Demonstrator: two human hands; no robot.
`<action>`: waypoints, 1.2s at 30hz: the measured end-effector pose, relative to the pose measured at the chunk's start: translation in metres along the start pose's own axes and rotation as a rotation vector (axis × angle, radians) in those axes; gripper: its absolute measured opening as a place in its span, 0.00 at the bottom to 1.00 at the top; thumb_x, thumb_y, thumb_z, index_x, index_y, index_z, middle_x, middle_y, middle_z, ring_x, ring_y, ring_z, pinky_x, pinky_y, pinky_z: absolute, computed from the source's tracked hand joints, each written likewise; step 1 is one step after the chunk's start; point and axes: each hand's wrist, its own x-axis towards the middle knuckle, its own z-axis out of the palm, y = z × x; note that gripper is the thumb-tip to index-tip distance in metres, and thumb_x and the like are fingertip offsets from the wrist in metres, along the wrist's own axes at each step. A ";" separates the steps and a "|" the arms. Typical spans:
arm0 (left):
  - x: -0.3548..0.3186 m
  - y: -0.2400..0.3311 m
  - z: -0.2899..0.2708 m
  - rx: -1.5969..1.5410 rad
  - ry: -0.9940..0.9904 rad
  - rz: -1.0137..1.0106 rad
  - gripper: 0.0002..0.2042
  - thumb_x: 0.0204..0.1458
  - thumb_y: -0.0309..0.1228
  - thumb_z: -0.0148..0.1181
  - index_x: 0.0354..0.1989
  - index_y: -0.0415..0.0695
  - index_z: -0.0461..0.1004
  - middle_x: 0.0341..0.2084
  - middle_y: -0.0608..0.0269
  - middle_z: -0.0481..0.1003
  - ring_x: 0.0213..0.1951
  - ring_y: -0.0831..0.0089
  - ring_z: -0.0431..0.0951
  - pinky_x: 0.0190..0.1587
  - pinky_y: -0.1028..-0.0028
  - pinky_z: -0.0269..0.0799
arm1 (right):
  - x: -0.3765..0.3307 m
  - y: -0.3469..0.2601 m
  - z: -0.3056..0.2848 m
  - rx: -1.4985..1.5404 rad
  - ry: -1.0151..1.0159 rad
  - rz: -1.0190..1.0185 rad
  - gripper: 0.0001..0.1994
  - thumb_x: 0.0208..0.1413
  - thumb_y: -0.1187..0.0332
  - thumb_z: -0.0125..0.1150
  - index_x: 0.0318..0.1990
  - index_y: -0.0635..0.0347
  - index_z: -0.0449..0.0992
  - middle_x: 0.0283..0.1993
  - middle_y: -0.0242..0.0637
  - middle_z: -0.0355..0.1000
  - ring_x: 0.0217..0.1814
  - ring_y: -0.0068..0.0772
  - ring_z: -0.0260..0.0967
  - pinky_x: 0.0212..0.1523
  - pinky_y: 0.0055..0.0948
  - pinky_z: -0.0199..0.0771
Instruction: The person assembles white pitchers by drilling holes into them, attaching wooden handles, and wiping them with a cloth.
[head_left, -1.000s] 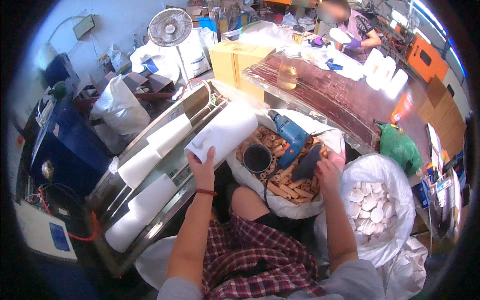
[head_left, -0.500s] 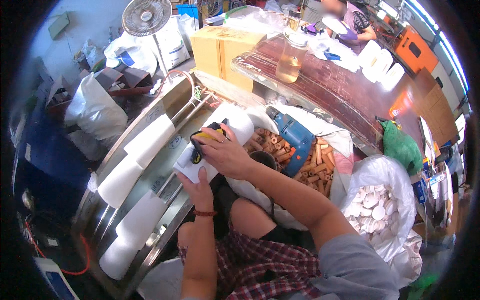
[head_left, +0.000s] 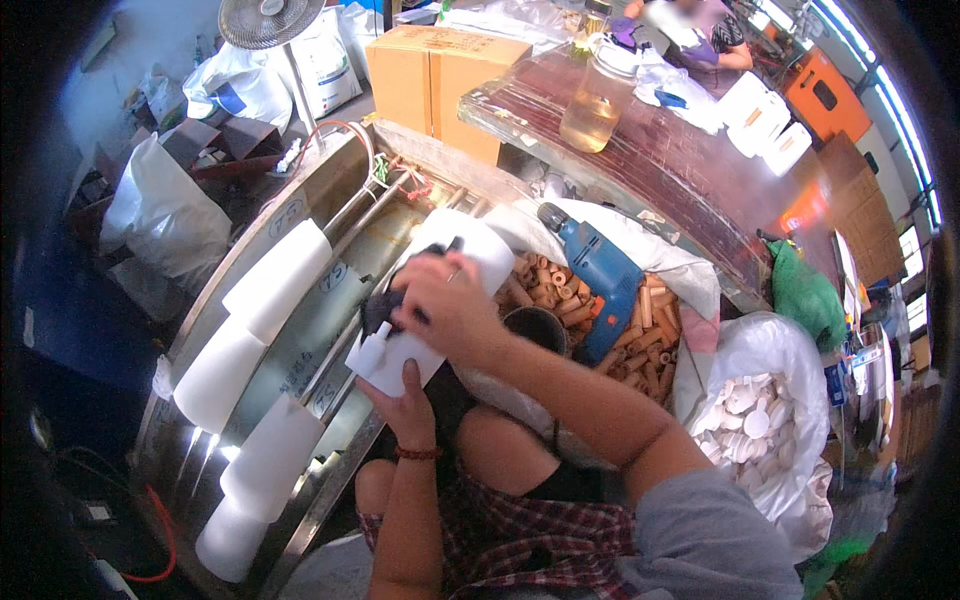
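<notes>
Landmark: the blue drill (head_left: 610, 285). From where I stand, the right grip (head_left: 445, 305), left of the drill, is partly curled and blurred, fingers bent over a dark object (head_left: 378, 310); whether they clasp it or only lie across it I cannot tell. Left grip (head_left: 402, 405), left of the drill and nearer the person, is half open, thumb along the near end of a white container (head_left: 480, 240), remaining fingers hidden below. The container lies tilted just left of the drill, a small white nub (head_left: 368, 352) showing at its near end; I cannot tell if anything besides the left grip supports it. Step in hand, as I judge: the right grip works at the container's surface beside the nub while the left steadies it. Next move, I'd think, calls for that support to hold firm and the left thumb to stay clear of the dark object. Under the drill: tan tubes (head_left: 645, 350) in a sack, with a dark cup (head_left: 537, 328) left of it. Farther left of the drill, a trough (head_left: 235, 230) carries white cylinders (head_left: 280, 285). Right of it and nearer, white discs (head_left: 750, 415) fill another sack. Beyond it, a bench (head_left: 650, 170) bears a jar (head_left: 597, 105).
</notes>
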 end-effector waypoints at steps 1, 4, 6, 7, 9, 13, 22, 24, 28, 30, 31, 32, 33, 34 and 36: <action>0.001 -0.005 -0.002 -0.040 0.005 0.010 0.37 0.50 0.40 0.62 0.60 0.34 0.48 0.54 0.48 0.60 0.55 0.60 0.62 0.57 0.63 0.60 | 0.007 0.014 -0.005 -0.032 0.036 0.022 0.08 0.46 0.66 0.62 0.28 0.53 0.68 0.46 0.31 0.69 0.59 0.35 0.60 0.59 0.47 0.47; 0.003 -0.011 0.003 -0.130 -0.004 0.051 0.38 0.49 0.40 0.64 0.60 0.34 0.47 0.52 0.49 0.61 0.54 0.61 0.63 0.56 0.64 0.60 | 0.020 0.062 -0.022 -0.090 0.244 0.178 0.16 0.51 0.64 0.57 0.46 0.58 0.67 0.47 0.43 0.67 0.53 0.41 0.63 0.54 0.41 0.59; 0.001 0.003 0.008 -0.106 -0.042 0.086 0.39 0.51 0.37 0.61 0.63 0.34 0.43 0.57 0.47 0.58 0.57 0.60 0.60 0.59 0.63 0.57 | 0.025 0.083 -0.035 0.306 0.123 0.476 0.16 0.55 0.61 0.56 0.47 0.61 0.68 0.42 0.43 0.71 0.44 0.37 0.69 0.45 0.33 0.67; 0.001 0.000 0.010 -0.139 -0.039 0.067 0.39 0.51 0.36 0.62 0.64 0.34 0.43 0.57 0.47 0.58 0.57 0.60 0.60 0.60 0.63 0.56 | 0.029 0.089 -0.043 0.398 0.044 0.532 0.17 0.56 0.60 0.55 0.46 0.63 0.69 0.39 0.40 0.72 0.39 0.32 0.69 0.41 0.30 0.68; 0.001 -0.006 0.008 -0.190 -0.030 0.032 0.40 0.51 0.36 0.62 0.64 0.34 0.42 0.57 0.47 0.58 0.57 0.60 0.60 0.60 0.64 0.55 | 0.029 0.091 -0.057 0.671 -0.069 0.664 0.15 0.57 0.62 0.55 0.45 0.65 0.73 0.34 0.31 0.72 0.33 0.22 0.67 0.37 0.24 0.68; -0.003 -0.007 0.004 -0.100 0.008 0.027 0.39 0.50 0.38 0.63 0.62 0.34 0.44 0.55 0.48 0.60 0.55 0.62 0.62 0.58 0.64 0.57 | 0.003 0.094 -0.057 0.992 0.060 0.667 0.13 0.60 0.66 0.51 0.47 0.65 0.72 0.42 0.31 0.71 0.41 0.20 0.66 0.43 0.20 0.65; 0.003 0.000 0.004 -0.125 0.003 0.038 0.37 0.50 0.39 0.63 0.61 0.34 0.47 0.52 0.49 0.62 0.53 0.63 0.64 0.56 0.65 0.60 | -0.030 0.118 -0.056 1.211 -0.012 0.701 0.16 0.61 0.72 0.48 0.55 0.70 0.66 0.51 0.36 0.69 0.52 0.24 0.65 0.53 0.22 0.62; 0.002 -0.001 0.002 -0.122 -0.011 0.015 0.41 0.50 0.39 0.63 0.64 0.34 0.43 0.56 0.49 0.59 0.57 0.61 0.61 0.60 0.63 0.55 | -0.030 0.116 -0.057 1.212 -0.005 0.717 0.18 0.60 0.72 0.49 0.56 0.71 0.65 0.53 0.37 0.68 0.54 0.26 0.64 0.55 0.24 0.62; 0.000 -0.008 0.000 -0.072 0.012 0.041 0.40 0.50 0.38 0.63 0.64 0.35 0.44 0.56 0.49 0.60 0.57 0.61 0.61 0.60 0.63 0.55 | -0.032 0.117 -0.058 1.265 0.004 0.745 0.18 0.60 0.72 0.50 0.56 0.70 0.65 0.52 0.37 0.68 0.53 0.26 0.65 0.54 0.24 0.63; 0.001 -0.008 0.001 -0.071 0.007 0.039 0.40 0.50 0.38 0.63 0.64 0.36 0.44 0.55 0.49 0.60 0.56 0.61 0.62 0.59 0.63 0.56 | -0.033 0.120 -0.059 1.274 0.009 0.754 0.18 0.59 0.72 0.50 0.56 0.70 0.65 0.52 0.37 0.68 0.52 0.26 0.65 0.54 0.24 0.63; 0.002 -0.009 0.001 -0.080 0.007 0.046 0.39 0.50 0.38 0.63 0.63 0.36 0.45 0.55 0.49 0.61 0.56 0.61 0.62 0.59 0.63 0.56 | -0.034 0.121 -0.059 1.280 0.009 0.763 0.18 0.59 0.72 0.50 0.56 0.69 0.65 0.52 0.37 0.68 0.52 0.26 0.65 0.53 0.24 0.64; 0.002 -0.011 0.002 -0.090 0.007 0.054 0.39 0.50 0.38 0.63 0.63 0.36 0.45 0.55 0.49 0.61 0.56 0.61 0.63 0.59 0.63 0.56 | -0.035 0.122 -0.059 1.285 0.008 0.772 0.18 0.59 0.72 0.50 0.56 0.69 0.65 0.52 0.37 0.68 0.51 0.26 0.66 0.53 0.24 0.64; 0.002 -0.012 0.002 -0.101 0.009 0.062 0.39 0.50 0.37 0.63 0.63 0.37 0.45 0.55 0.49 0.62 0.56 0.60 0.63 0.59 0.63 0.57 | -0.035 0.122 -0.059 1.295 0.012 0.759 0.18 0.59 0.72 0.50 0.56 0.69 0.65 0.51 0.37 0.69 0.51 0.26 0.66 0.53 0.24 0.64; 0.003 -0.012 0.002 -0.085 0.005 0.078 0.38 0.50 0.37 0.63 0.63 0.37 0.46 0.55 0.49 0.62 0.55 0.60 0.63 0.59 0.63 0.57 | -0.035 0.122 -0.058 1.306 0.017 0.746 0.18 0.59 0.72 0.50 0.56 0.70 0.65 0.51 0.37 0.69 0.51 0.26 0.66 0.52 0.24 0.65; 0.004 -0.012 0.001 -0.053 -0.002 0.109 0.37 0.50 0.37 0.63 0.63 0.36 0.47 0.54 0.50 0.63 0.55 0.60 0.64 0.58 0.62 0.58 | -0.036 0.121 -0.058 1.328 0.023 0.750 0.18 0.59 0.72 0.50 0.56 0.70 0.65 0.50 0.38 0.69 0.50 0.26 0.67 0.51 0.24 0.66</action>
